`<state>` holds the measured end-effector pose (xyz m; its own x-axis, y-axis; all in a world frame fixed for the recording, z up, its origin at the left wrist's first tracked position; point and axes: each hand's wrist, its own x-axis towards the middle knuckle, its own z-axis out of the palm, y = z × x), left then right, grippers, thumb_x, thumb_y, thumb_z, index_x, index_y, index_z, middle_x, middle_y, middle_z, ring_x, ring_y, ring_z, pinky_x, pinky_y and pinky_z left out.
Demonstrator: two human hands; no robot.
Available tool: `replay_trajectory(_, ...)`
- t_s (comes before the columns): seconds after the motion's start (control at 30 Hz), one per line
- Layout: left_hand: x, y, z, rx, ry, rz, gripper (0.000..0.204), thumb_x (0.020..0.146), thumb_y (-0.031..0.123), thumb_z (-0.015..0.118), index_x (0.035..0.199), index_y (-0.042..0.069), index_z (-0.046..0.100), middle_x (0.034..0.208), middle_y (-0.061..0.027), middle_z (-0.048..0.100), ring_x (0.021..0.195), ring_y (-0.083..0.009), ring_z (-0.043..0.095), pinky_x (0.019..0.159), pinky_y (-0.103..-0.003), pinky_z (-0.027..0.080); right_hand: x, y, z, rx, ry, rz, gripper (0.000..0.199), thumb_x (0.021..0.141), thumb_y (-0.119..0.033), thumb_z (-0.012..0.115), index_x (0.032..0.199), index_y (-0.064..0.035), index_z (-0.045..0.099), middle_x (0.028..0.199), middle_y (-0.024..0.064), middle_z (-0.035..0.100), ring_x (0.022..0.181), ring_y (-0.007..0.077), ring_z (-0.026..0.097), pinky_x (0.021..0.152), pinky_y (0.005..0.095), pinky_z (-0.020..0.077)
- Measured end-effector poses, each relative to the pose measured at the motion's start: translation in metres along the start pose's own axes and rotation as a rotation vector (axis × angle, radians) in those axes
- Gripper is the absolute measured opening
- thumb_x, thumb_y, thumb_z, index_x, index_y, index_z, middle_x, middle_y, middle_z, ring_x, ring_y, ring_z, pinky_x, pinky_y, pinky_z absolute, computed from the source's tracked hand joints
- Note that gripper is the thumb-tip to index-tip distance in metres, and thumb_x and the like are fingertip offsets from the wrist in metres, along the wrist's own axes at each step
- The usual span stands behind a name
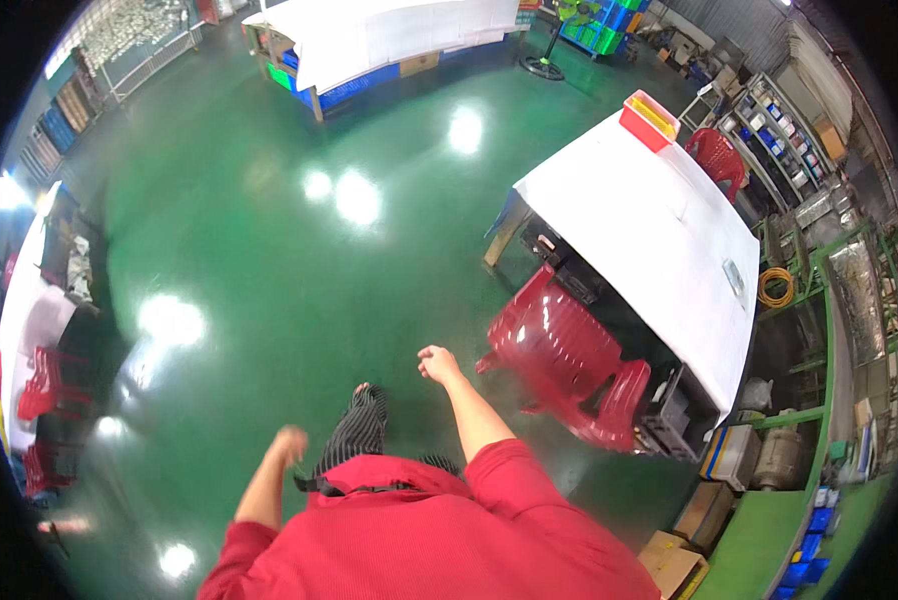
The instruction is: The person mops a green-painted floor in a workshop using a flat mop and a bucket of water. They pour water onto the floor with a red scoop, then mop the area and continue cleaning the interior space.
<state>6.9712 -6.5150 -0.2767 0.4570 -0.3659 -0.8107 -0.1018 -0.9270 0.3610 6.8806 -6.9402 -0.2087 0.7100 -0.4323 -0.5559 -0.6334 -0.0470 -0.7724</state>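
My right hand (pixel 436 363) hangs over the green floor (pixel 269 270), left of a dark red plastic chair (pixel 559 345). Its fingers are curled in, and nothing shows in them. At my other side my left hand (pixel 291 443) is smeared by motion, near my striped trouser leg (pixel 357 432). How its fingers lie does not show. Neither hand touches the chair or the table. The chair stands against a white-topped table (pixel 629 230).
On the table are a red bin (pixel 650 120) with yellow contents and a small clear packet (pixel 734 278). Another white-covered table (pixel 389 40) is ahead, with a green fan (pixel 543 68) nearby. Red chairs (pixel 44 385) stand at left. Shelving (pixel 779 135) and cardboard boxes (pixel 669 562) line the right.
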Motion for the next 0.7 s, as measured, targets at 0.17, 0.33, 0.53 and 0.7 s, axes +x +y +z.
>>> replay_trajectory(0.17,0.131,0.403,-0.327,-0.249,0.584,0.566,0.030,0.082,0.028,0.046,0.089,0.001,0.057,0.075,-0.0128,0.060,0.068,-0.0214,0.058,0.065,-0.033,0.046,0.132,-0.043,-0.064,-0.066,-0.152,0.239,0.025,0.078,-0.002,0.048,0.100,-0.0026,0.058,0.069,0.0111,0.063,0.051,0.0179,0.060,0.047,0.0289,0.0498)
replay_trajectory(0.33,0.281,0.646,-0.500,-0.166,0.437,0.870,0.025,0.085,0.023,0.046,0.093,0.004,0.059,0.078,-0.0081,0.062,0.071,-0.0154,0.056,0.066,-0.029,0.044,0.303,-0.108,-0.179,-0.237,-0.147,0.549,0.017,0.068,-0.006,0.063,0.085,-0.0058,0.063,0.070,0.0061,0.064,0.053,0.0168,0.060,0.050,0.0304,0.0499)
replay_trajectory(0.53,0.492,0.556,-0.583,0.083,0.524,0.349,0.029,0.082,0.026,0.043,0.086,0.000,0.055,0.085,-0.0178,0.060,0.082,-0.0326,0.056,0.071,-0.043,0.043,0.598,-0.329,-0.317,-0.238,-0.114,0.059,0.021,0.076,-0.020,0.051,0.076,-0.0044,0.065,0.068,0.0085,0.065,0.041,0.0201,0.055,0.044,0.0301,0.0474)
replay_trajectory(0.7,0.528,0.460,-0.586,0.642,-0.230,-0.191,0.029,0.082,0.022,0.041,0.100,0.004,0.056,0.105,-0.0208,0.054,0.095,-0.0339,0.053,0.082,-0.042,0.043,0.757,-0.488,-0.500,-0.018,0.156,-0.114,0.021,0.076,-0.023,0.049,0.083,-0.0083,0.062,0.057,0.0060,0.062,0.047,0.0167,0.058,0.049,0.0290,0.0469)
